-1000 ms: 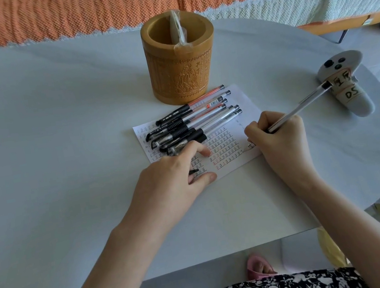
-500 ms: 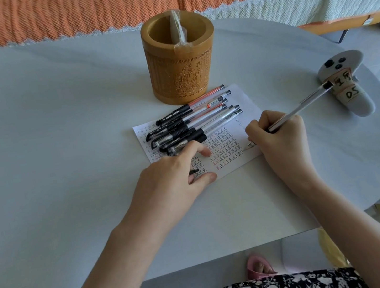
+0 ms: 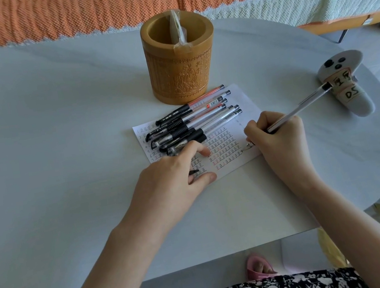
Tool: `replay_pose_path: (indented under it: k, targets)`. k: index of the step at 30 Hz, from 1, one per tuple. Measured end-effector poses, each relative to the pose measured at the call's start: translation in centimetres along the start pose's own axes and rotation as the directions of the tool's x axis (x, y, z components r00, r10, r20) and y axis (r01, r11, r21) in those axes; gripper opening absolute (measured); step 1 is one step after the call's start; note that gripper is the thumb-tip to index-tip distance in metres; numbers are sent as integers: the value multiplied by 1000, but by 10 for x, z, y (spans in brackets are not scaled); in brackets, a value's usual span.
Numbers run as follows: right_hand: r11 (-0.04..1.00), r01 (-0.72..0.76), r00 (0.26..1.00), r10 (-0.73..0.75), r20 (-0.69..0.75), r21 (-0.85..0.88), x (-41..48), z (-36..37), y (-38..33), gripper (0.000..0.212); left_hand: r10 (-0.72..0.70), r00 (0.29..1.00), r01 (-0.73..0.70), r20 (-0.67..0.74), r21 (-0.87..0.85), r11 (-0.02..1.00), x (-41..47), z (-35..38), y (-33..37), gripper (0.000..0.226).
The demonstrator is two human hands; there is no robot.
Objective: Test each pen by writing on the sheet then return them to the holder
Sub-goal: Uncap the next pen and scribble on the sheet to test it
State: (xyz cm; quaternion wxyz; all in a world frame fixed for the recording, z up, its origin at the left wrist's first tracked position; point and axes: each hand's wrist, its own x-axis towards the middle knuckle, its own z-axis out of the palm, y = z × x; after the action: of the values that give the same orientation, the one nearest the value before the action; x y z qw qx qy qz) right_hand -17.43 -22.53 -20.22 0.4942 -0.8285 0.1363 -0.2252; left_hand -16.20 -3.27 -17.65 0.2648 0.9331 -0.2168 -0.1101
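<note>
Behind the pale tabletop (image 3: 47, 155), an orange woven blanket (image 3: 61, 12) on a bed is seen along the far edge.

On the left, the left hand (image 3: 172, 182) is laid on the near left part of the sheet (image 3: 225, 153), with the fingers loosely spread and the paper held down; a small dark piece, perhaps a pen cap, is glimpsed under the fingers, though this cannot be told for sure. Just beyond that hand, a row of pens (image 3: 193, 123) is laid side by side across the far part of the sheet, tips to the left.

Farther back, just beyond the sheet's far edge, the pen holder (image 3: 180, 57), a carved tan cup, is stood upright. No pens are seen inside it; only a clear plastic wrapper (image 3: 177, 30) is seen leaning in it.

To the right, a clear pen (image 3: 301, 107) is pinched in the right hand (image 3: 280, 136), with its tip set against the sheet's right edge. The writing test of this pen is judged to be the step in hand. Since the holder has no pens and many pens are lying out, the task is judged far from done. Next, the mark would need to be finished, and the pen lifted and dropped upright into the holder, clear of the wrapper.

At the far right, a grey labelled controller (image 3: 348, 92) is lying on the tabletop.
</note>
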Motion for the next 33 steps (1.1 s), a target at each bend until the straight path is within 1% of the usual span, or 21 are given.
replay_pose_path:
  k: [9, 15, 22, 33]
  targets:
    - [1000, -2, 1000, 2, 12, -10, -1, 0, 0, 34, 1, 1000, -1, -2, 2, 1000, 0, 0, 0, 29]
    - [999, -31, 999, 31, 15, 33, -1, 0, -2, 32, 4, 1000, -4, -5, 0, 1000, 0, 0, 0, 29]
    - [1000, -12, 1000, 12, 17, -10, -1, 0, -2, 32, 11, 1000, -11, -12, 5, 1000, 0, 0, -1, 30]
    - [1000, 12, 1000, -12, 6, 6, 0, 0, -2, 36, 12, 1000, -12, -17, 3, 1000, 0, 0, -1, 29]
